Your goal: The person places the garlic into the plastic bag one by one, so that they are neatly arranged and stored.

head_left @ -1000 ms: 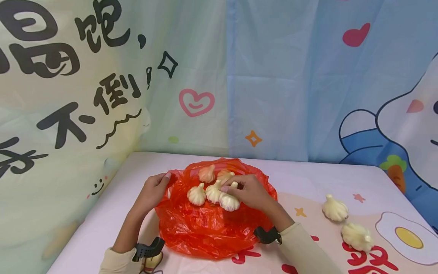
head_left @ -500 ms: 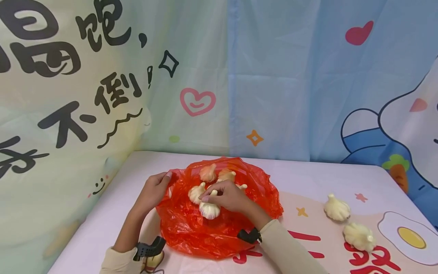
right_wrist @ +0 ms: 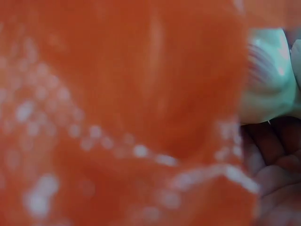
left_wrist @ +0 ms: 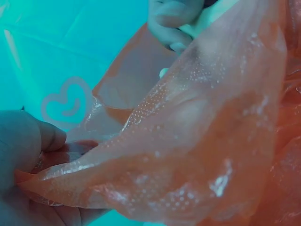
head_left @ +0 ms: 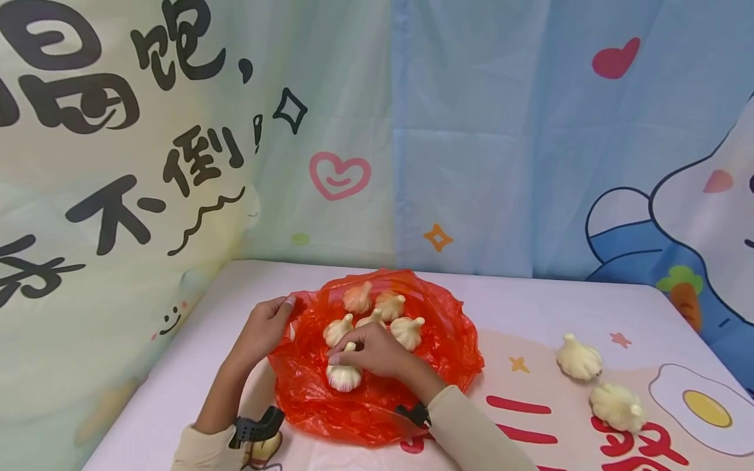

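A red plastic bag (head_left: 330,412) lies spread on the table with several garlic bulbs in its mouth. My left hand (head_left: 265,330) pinches the bag's left rim; the left wrist view shows the film (left_wrist: 141,179) between thumb and fingers. Over the near part of the bag, my right hand (head_left: 377,350) holds a garlic bulb (head_left: 344,377) by its stem. Behind it sit other bulbs: one at the left (head_left: 338,331), one at the right (head_left: 408,332) and a pair farther back. In the right wrist view, bag film covers most of the picture, with the held bulb (right_wrist: 270,75) at the right.
Two more garlic bulbs lie on the table to the right, one farther back (head_left: 579,358) and one nearer (head_left: 617,407). The printed tablecloth (head_left: 530,307) reaches to a patterned curtain (head_left: 465,163) behind. Black camera straps sit on both wrists.
My right hand has moved left and toward me with the garlic bulb, away from the others, uncovering the bulb at the right. My left hand stays at the bag's rim.
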Action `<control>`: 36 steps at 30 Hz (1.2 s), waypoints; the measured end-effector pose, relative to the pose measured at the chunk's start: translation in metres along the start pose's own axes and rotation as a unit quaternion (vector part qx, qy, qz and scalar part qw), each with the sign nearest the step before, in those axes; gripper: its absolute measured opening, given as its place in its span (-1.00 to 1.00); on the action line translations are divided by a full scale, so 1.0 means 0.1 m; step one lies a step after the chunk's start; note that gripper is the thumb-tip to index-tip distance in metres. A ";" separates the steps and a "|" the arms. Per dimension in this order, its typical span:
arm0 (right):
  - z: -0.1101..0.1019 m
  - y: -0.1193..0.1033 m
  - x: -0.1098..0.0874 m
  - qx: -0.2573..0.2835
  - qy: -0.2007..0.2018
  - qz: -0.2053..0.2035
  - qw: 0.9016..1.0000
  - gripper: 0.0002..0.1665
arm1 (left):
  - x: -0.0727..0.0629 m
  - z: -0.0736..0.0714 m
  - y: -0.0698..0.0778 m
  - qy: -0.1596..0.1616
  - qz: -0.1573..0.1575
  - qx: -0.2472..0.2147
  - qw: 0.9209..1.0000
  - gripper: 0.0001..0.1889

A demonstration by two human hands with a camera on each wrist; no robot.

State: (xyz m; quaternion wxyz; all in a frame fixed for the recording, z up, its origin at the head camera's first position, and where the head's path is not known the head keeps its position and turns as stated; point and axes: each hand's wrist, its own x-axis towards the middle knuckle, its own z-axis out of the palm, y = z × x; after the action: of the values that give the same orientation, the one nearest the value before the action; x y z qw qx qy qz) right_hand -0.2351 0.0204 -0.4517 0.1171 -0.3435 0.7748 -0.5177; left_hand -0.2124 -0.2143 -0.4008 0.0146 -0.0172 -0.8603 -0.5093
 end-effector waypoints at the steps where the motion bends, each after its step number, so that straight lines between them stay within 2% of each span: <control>1: 0.01 0.01 0.00 -0.003 0.002 0.001 1.000 -0.86 | 0.00 0.00 0.00 0.001 0.000 -0.001 1.000 -0.52; 9: 0.04 0.03 0.00 -0.020 -0.004 0.025 0.999 -0.82 | 0.00 -0.01 0.00 0.000 -0.004 -0.005 1.000 -0.52; 12: 0.03 0.03 -0.01 -0.014 -0.022 0.032 0.999 -0.75 | 0.00 -0.02 0.00 -0.002 -0.008 -0.004 1.000 -0.52; 16: -0.01 0.01 -0.04 -0.005 -0.051 0.018 0.999 -0.68 | 0.00 -0.03 -0.01 -0.004 -0.009 -0.004 1.000 -0.51; 23: -0.08 -0.02 -0.08 -0.024 -0.097 0.024 0.995 -0.73 | 0.01 -0.02 0.00 -0.005 -0.002 -0.004 1.000 -0.51; 31: -0.05 -0.06 -0.04 -0.022 -0.067 0.036 0.997 -0.72 | 0.00 -0.01 0.02 0.000 0.002 -0.003 1.000 -0.51; 36: -0.02 -0.05 -0.02 -0.029 -0.080 0.045 0.995 -0.69 | -0.01 -0.01 0.03 -0.005 0.000 -0.014 1.000 -0.51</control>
State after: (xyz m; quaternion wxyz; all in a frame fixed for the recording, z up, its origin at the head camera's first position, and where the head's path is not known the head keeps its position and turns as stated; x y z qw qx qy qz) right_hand -0.2323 0.0222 -0.4467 0.1915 -0.3521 0.7921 -0.4603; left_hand -0.2117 -0.2138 -0.3981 0.0103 -0.0200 -0.8530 -0.5214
